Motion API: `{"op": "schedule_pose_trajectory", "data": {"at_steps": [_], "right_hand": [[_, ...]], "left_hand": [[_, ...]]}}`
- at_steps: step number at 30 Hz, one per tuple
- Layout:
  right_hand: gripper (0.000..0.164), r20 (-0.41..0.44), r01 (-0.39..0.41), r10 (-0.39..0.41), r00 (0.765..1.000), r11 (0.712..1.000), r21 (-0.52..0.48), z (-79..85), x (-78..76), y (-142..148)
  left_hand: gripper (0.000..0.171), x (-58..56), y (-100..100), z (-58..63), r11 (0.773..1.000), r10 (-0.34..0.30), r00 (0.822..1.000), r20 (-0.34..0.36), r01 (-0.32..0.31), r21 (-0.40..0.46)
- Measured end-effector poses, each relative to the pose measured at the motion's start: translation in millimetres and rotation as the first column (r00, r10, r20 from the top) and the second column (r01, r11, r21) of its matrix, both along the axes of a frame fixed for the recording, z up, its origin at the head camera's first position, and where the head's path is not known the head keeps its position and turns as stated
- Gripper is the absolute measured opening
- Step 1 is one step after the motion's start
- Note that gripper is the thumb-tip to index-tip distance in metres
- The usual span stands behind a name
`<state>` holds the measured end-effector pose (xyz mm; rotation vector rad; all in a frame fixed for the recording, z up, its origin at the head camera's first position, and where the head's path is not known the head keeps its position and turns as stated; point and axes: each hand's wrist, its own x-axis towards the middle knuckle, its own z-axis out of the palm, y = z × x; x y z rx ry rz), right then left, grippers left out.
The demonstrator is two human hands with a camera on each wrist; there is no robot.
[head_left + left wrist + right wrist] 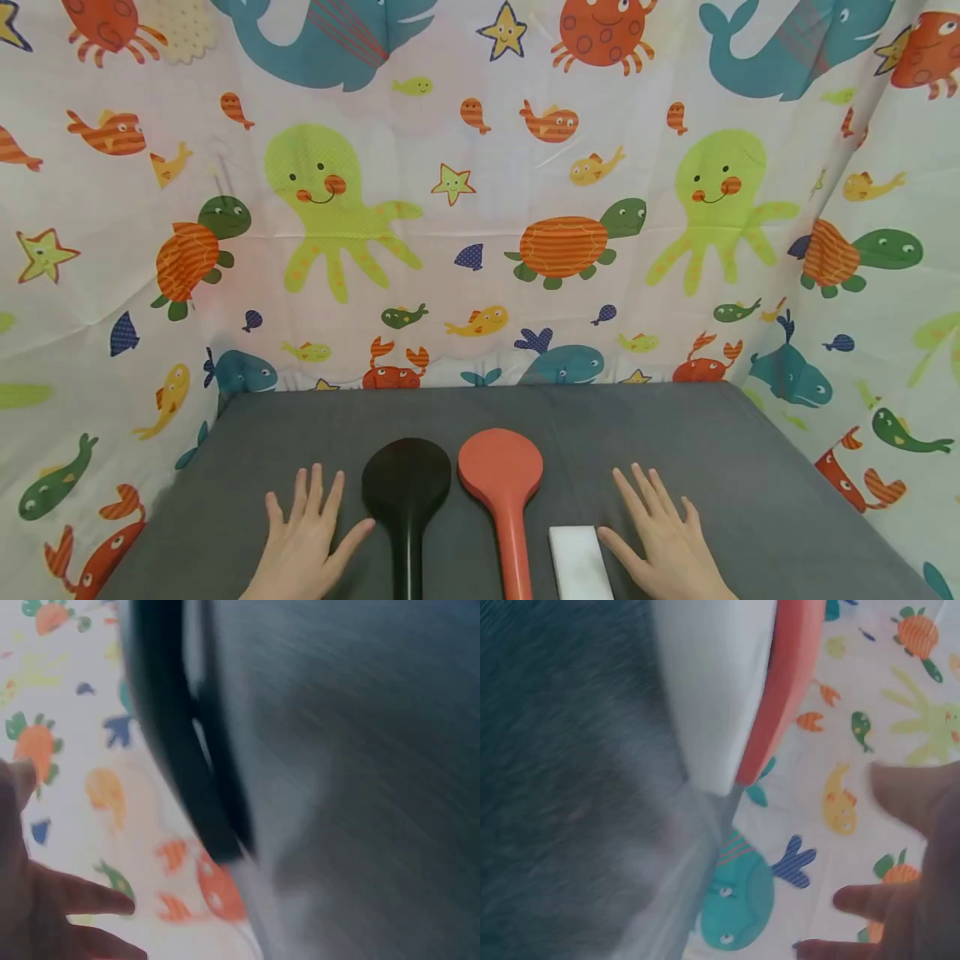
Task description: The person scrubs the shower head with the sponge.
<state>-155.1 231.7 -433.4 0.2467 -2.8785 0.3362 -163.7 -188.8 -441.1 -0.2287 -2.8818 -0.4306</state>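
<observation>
My left hand [303,537] is held with fingers spread and straight over the left part of the grey table [585,450]. Just right of its thumb lies a black paddle-shaped thing [407,483] with a round head and a long handle. Beside that is a similar orange-red paddle-shaped thing [500,467], head pointing away from me. A white rectangular block [581,562] lies to its right. My right hand [663,533], also spread, has its thumb tip right at the block's edge. Neither hand grips anything. The handles' near ends are cut off by the head view's lower edge.
A white curtain [427,283] printed with sea animals hangs behind the table and along both sides. Its bottom meets the table's back edge. In the right wrist view the white block [716,690] stands in front of the orange-red paddle [787,690].
</observation>
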Motion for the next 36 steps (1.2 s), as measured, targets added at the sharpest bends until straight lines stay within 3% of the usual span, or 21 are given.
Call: {"op": "schedule_pose_trajectory", "data": {"at_steps": [3,5,8,11,15,19,23,26,32,36], "right_hand": [[0.064,0.022,-0.013,0.012,1.000,1.000,0.010,5.1,3.5,-8.2],[0.055,0.053,-0.028,0.027,0.998,0.999,0.017,8.1,4.4,-15.6],[0.046,0.132,-0.058,0.055,0.990,0.998,0.015,9.5,4.6,-27.6],[0.050,0.216,-0.083,0.078,0.973,0.996,0.016,5.9,5.6,-37.9],[0.062,0.243,-0.096,0.089,0.966,0.995,0.017,-4.6,7.6,-47.6],[0.069,0.219,-0.086,0.077,0.973,0.996,0.035,-14.2,10.5,-53.2],[0.072,0.245,-0.050,0.039,0.969,0.998,0.037,-19.9,11.3,-57.5],[0.073,0.272,-0.033,0.028,0.962,0.999,0.014,-22.3,11.5,-59.9],[0.075,0.290,-0.023,0.028,0.957,1.000,-0.019,-24.2,12.8,-60.6],[0.075,0.293,-0.027,0.034,0.956,0.999,-0.029,-24.5,12.4,-59.8]], "left_hand": [[0.067,-1.2,21.5,12.5,0.993,-0.073,0.997,-0.027,0.076,0.094],[0.059,-2.1,41.1,19.2,0.975,-0.136,0.989,-0.051,0.142,0.170],[0.051,-5.8,71.3,21.2,0.925,-0.243,0.969,-0.036,0.243,0.291],[0.051,-9.5,96.1,15.5,0.858,-0.349,0.935,0.062,0.292,0.423],[0.048,-12.6,118.8,3.6,0.779,-0.421,0.884,0.205,0.236,0.581],[0.045,-15.4,134.4,-9.2,0.710,-0.458,0.841,0.289,0.150,0.688],[0.042,-16.6,147.6,-19.2,0.619,-0.470,0.802,0.368,0.003,0.785],[0.039,-16.3,156.0,-22.5,0.556,-0.448,0.792,0.414,-0.116,0.823],[0.025,-17.2,166.0,-22.3,0.534,-0.387,0.810,0.440,-0.191,0.823],[0.021,-18.0,167.5,-22.5,0.492,-0.404,0.806,0.433,-0.207,0.846]]}}
